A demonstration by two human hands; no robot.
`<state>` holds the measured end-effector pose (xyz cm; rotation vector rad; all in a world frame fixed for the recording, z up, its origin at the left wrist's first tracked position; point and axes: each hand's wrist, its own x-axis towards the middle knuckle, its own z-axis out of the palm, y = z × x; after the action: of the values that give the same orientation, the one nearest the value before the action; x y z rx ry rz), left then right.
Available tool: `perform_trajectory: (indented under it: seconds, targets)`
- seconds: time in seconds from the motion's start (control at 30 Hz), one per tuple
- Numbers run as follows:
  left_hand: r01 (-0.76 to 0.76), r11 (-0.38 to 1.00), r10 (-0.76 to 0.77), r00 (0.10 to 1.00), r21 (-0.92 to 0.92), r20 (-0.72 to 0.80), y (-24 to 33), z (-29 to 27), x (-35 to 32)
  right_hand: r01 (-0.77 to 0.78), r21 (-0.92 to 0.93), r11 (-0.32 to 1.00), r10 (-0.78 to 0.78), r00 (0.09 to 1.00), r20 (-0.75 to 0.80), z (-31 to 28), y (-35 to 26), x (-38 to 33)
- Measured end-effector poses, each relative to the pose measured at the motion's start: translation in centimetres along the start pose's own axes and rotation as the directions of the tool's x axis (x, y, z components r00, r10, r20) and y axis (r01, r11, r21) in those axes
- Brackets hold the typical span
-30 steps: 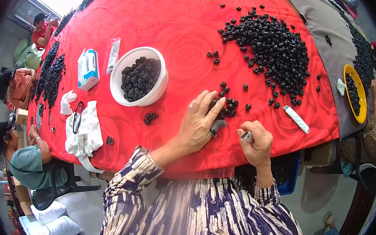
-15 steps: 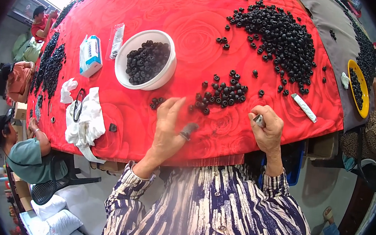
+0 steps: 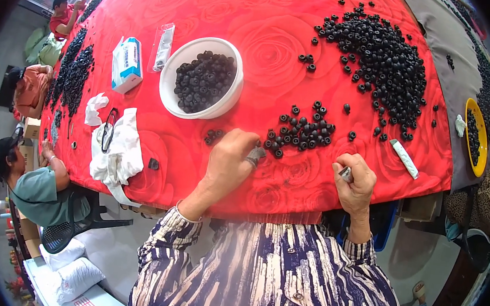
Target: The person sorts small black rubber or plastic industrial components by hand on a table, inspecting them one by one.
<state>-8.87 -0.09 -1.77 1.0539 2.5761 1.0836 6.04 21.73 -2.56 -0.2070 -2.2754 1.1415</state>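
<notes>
My left hand (image 3: 229,163) is over the red cloth, its fingers bent in against the thumb, which wears a dark grey cover. Whatever is pinched there is hidden. Just right of its fingertips lies a small group of black round pieces (image 3: 299,130) with holes in them; a few similar pieces lie behind the knuckles. My right hand (image 3: 356,186) is closed around a small silvery tool (image 3: 346,174), whose end shows between thumb and forefinger. A white bowl (image 3: 236,91), part filled with such pieces, stands beyond my left hand.
A large heap of black pieces (image 3: 381,66) spreads at the far right. A white-wrapped strip (image 3: 403,159) lies near it. Left of the bowl are a blue-and-white box (image 3: 127,66) and a white cloth (image 3: 117,156). A yellow tray (image 3: 479,166) sits right; co-workers sit left.
My left hand has moved right toward the small group, and its fingers have curled in from stretched out. My right hand still grips the silvery tool. The whole view has shifted slightly.
</notes>
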Motion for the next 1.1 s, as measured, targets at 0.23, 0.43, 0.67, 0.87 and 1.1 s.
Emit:
perform_trajectory:
  seconds: [0.23, 0.43, 0.67, 0.87, 1.1]
  targets:
    - [0.467, 0.354, -0.281, 0.880, -0.811, 0.384, 1.7, -0.9, 0.0, 0.044, -0.005, 0.999, -0.044, 0.999, -0.018, 0.0, 0.0, -0.1]
    - [0.536, -0.041, -0.026, 0.843, -0.843, 0.537, 3.5, 0.1, -0.2, -0.002, 0.168, 0.986, -0.001, 1.000, 0.015, -1.1, -4.2, 1.3]
    - [0.621, -0.177, 0.120, 0.784, -0.764, 0.609, 5.6, 1.6, -1.3, -0.001, 0.414, 0.910, -0.083, 0.979, 0.186, -0.5, -5.0, 1.3]
    - [0.691, -0.028, 0.027, 0.723, -0.722, 0.691, 5.1, 1.7, -1.4, -0.068, 0.426, 0.902, -0.059, 0.959, 0.277, 0.2, -4.8, 1.2]
    - [0.723, -0.058, 0.111, 0.690, -0.688, 0.715, 4.4, 1.8, -1.5, 0.004, 0.450, 0.893, -0.138, 0.954, 0.266, 0.7, -4.6, 1.3]
